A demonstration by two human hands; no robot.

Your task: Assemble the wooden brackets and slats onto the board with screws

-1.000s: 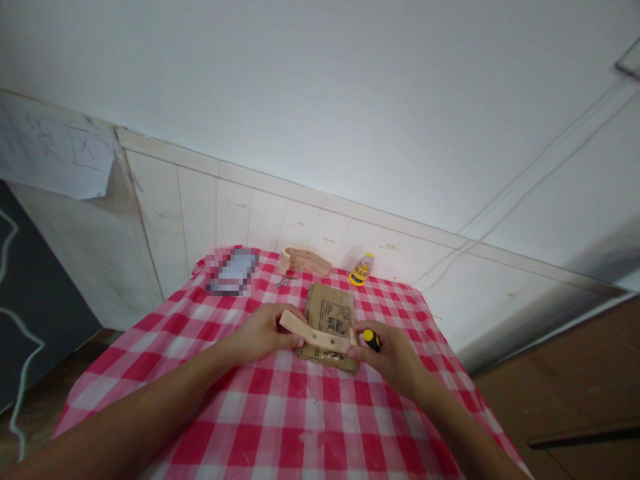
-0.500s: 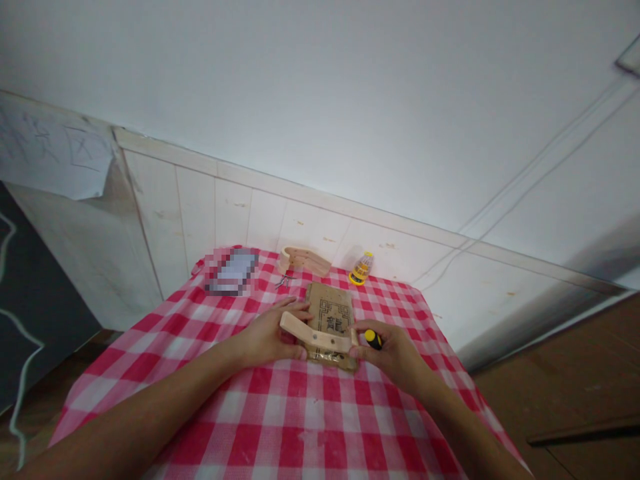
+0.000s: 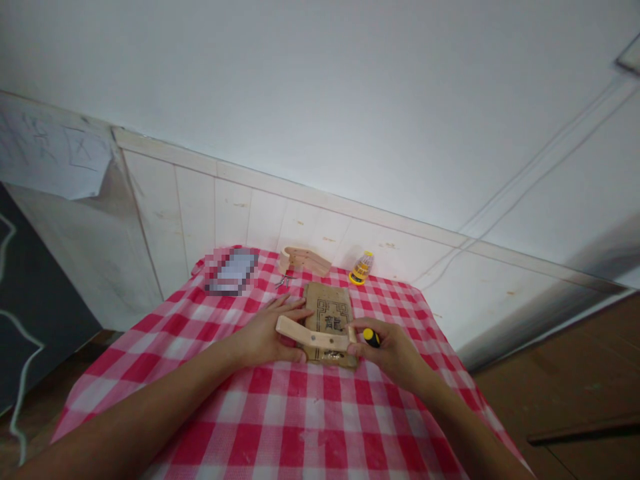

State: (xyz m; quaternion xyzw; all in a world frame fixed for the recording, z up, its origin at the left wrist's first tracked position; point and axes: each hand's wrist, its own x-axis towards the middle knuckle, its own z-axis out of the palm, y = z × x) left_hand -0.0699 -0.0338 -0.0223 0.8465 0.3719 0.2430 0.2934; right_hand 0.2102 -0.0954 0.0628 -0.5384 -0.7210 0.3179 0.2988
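A pale curved wooden piece (image 3: 310,335) lies across a brown cardboard packet (image 3: 331,315) printed with dark characters, on the red-and-white checked tablecloth (image 3: 280,407). My left hand (image 3: 267,333) holds the piece's left end, thumb under it and fingers stretched out toward the packet. My right hand (image 3: 387,350) pinches the piece's right end while a yellow-and-black screwdriver handle (image 3: 371,337) sits gripped in the same hand.
At the table's back edge lie a second wooden piece (image 3: 305,259), a small metal part (image 3: 283,281), a yellow-based clear bit holder (image 3: 362,268) and a blurred flat object (image 3: 231,271). White panelled wall stands right behind; floor drops away right.
My left hand's fingers have opened out from a closed grip on the wooden piece and now reach toward the packet. The piece and my right hand shifted slightly away from me.
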